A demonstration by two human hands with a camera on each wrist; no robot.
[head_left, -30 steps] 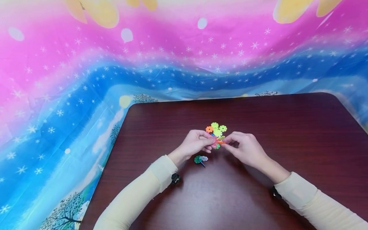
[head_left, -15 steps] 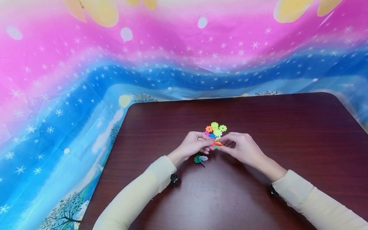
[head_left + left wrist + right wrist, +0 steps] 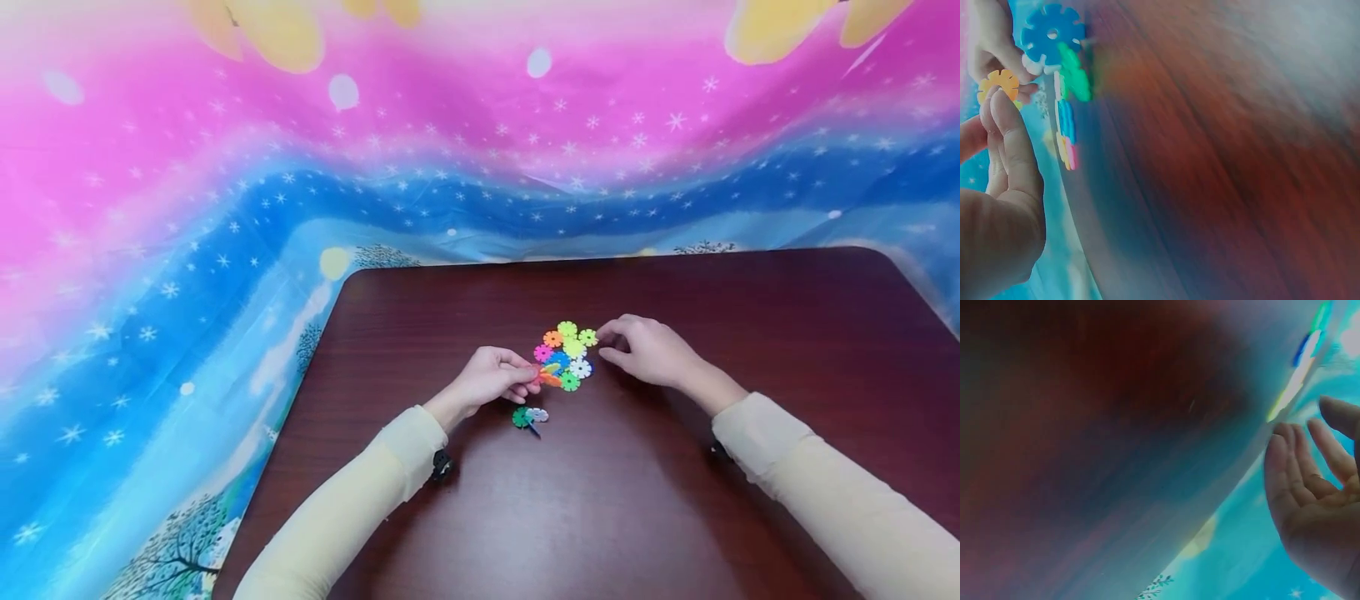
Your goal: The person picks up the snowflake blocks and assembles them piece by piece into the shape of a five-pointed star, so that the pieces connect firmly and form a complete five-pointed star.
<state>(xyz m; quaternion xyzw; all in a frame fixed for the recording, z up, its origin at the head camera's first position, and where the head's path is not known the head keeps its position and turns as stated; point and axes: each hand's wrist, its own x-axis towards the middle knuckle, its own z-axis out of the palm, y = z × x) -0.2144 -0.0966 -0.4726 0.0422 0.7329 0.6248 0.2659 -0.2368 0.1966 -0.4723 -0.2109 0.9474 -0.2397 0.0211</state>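
My left hand (image 3: pixel 491 375) pinches a few notched plastic snowflake discs joined together, red, orange (image 3: pixel 551 381) and yellow, between thumb and fingers. In the left wrist view, an orange disc (image 3: pixel 999 83) shows at those fingertips. Just beyond lies a loose cluster of flat discs: yellow-green (image 3: pixel 573 347), pink (image 3: pixel 542 353), blue (image 3: pixel 558 360), white (image 3: pixel 581 367) and green (image 3: pixel 570 381). My right hand (image 3: pixel 652 352) hovers at the cluster's right side, fingertips close to a yellow-green disc (image 3: pixel 587 337). In the right wrist view its thumb and fingers (image 3: pixel 1279 469) stand apart, nothing between them.
Nearer me on the dark brown table (image 3: pixel 600 500) sits a small joined piece of green (image 3: pixel 521 417), white and dark blue discs. A pink and blue snowflake-printed cloth (image 3: pixel 480 150) hangs behind the table.
My right hand has let go of the joined discs and moved right and away from me, to the cluster's far right side. My left hand has drawn slightly left, still holding them.
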